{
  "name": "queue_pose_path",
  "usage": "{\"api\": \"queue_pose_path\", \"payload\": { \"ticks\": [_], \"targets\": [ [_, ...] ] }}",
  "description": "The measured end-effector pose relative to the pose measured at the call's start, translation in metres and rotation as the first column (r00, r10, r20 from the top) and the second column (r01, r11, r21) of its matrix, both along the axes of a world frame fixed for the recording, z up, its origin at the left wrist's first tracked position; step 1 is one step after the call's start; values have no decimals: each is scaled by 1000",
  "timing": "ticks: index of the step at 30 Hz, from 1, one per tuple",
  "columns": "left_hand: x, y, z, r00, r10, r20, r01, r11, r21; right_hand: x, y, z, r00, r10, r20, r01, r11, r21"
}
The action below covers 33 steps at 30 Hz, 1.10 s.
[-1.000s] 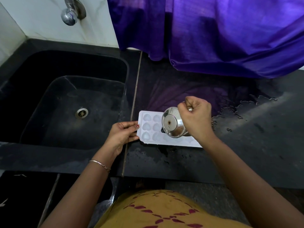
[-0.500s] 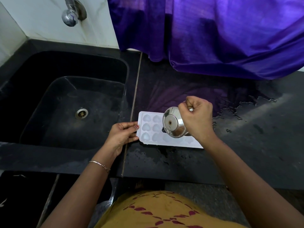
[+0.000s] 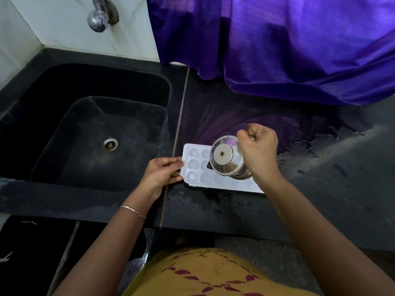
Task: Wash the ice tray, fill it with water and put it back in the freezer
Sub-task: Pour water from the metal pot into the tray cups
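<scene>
On the wet black counter (image 3: 320,199), just right of the sink (image 3: 89,135), our white ice tray (image 3: 193,167) lies flat with its heart-shaped cups facing up. We steady its near-left end with our left hand (image 3: 162,176), fingertips pinching the short edge. Our right hand (image 3: 258,152) is closed in a fist around a steel cup (image 3: 226,160), tipped hard over the middle of the tray so that its base faces us; we cannot see the stream itself or how full the cups beneath it are.

That blind spot is our main risk, we judge. With the steel cup hiding the cups it pours into, we could overfill them and send water across the tray and onto a counter that already carries puddles. A tilt this steep may also dump the water in a rush and splash it out. The left grip holds only one end, so a nudge from the steel cup could swing the far end. A brimming tray would then slop on the way to the freezer, and the purple cloth (image 3: 288,50) hanging close behind could catch spray.
</scene>
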State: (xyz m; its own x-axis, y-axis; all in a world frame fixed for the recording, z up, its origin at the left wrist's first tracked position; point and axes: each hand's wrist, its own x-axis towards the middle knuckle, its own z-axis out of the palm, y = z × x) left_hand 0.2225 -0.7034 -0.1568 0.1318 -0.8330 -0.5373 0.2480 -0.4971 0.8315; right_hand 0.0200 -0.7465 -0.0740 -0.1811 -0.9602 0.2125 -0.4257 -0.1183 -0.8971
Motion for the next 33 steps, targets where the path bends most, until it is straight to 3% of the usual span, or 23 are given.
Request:
{"api": "queue_pose_path", "payload": {
  "ticks": [18, 33],
  "targets": [
    [0, 1, 0, 1000, 10, -6, -10, 1000, -2, 28, -1, 3, 956, 152, -250, -206, 956, -209],
    [-1, 1, 2, 1000, 11, -15, -11, 1000, -1, 26, -2, 6, 956, 162, -245, -220, 948, -231]
  ]
}}
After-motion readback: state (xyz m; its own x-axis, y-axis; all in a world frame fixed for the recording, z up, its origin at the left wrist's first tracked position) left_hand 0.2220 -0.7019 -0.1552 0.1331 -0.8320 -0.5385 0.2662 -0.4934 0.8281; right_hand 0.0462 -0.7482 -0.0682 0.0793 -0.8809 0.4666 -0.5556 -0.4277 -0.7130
